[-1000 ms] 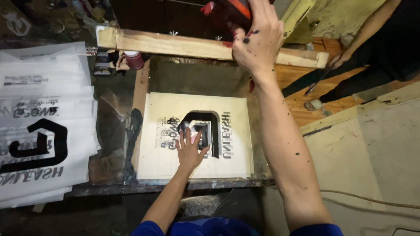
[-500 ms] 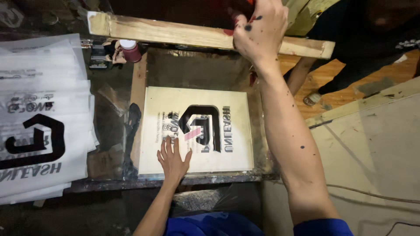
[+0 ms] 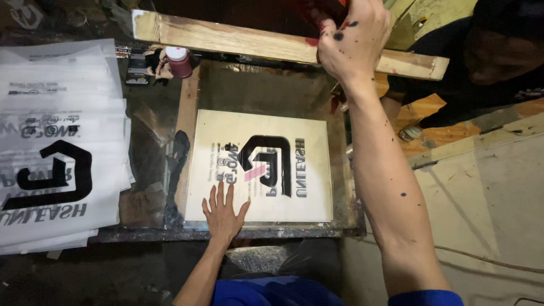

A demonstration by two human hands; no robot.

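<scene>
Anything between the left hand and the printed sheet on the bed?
Nothing visible. The left hand lies flat on the near edge of the printed sheet, fingers spread. The right hand grips the raised wooden frame above.

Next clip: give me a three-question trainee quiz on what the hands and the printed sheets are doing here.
1. True or false: the left hand lies flat on the cream sheet.
2. The right hand grips: A) the red-capped bottle B) the wooden frame C) a sheet from the pile.
3. On which side of the cream sheet is the pile of printed sheets?

Key: 1 true; 2 B; 3 the left.
</scene>
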